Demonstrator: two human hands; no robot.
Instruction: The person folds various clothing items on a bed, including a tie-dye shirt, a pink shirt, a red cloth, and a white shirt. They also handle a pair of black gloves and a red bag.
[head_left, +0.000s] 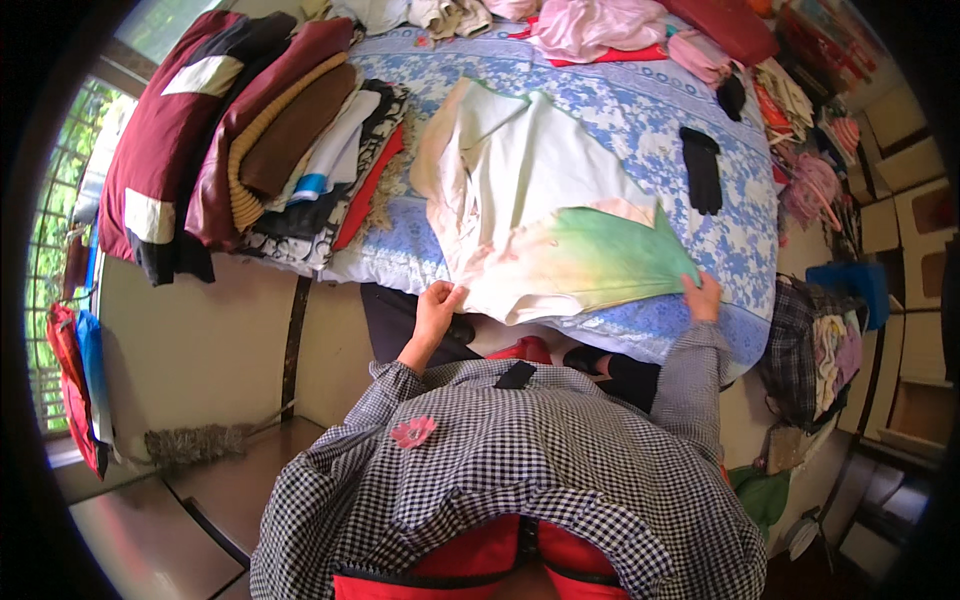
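Observation:
A pale garment (555, 172) with green, yellow and pink shading lies spread over the near part of the bed, partly folded over itself. My left hand (437, 306) pinches its near left edge, just off the mattress side. At the garment's green right corner, my right hand (702, 296) grips the cloth between thumb and fingers. The white band between my hands hangs slightly past the bed's near edge. A black glove (701, 171) rests on the sheet to the right of the garment, apart from it.
Folded clothes (300, 142) stand in a row on the left, with a maroon jacket (176, 142) overhanging the bed edge. The blue floral bedsheet (420, 64) carries pink clothing (600, 30) at the far side. A container of clothes (832, 352) stands right of the bed.

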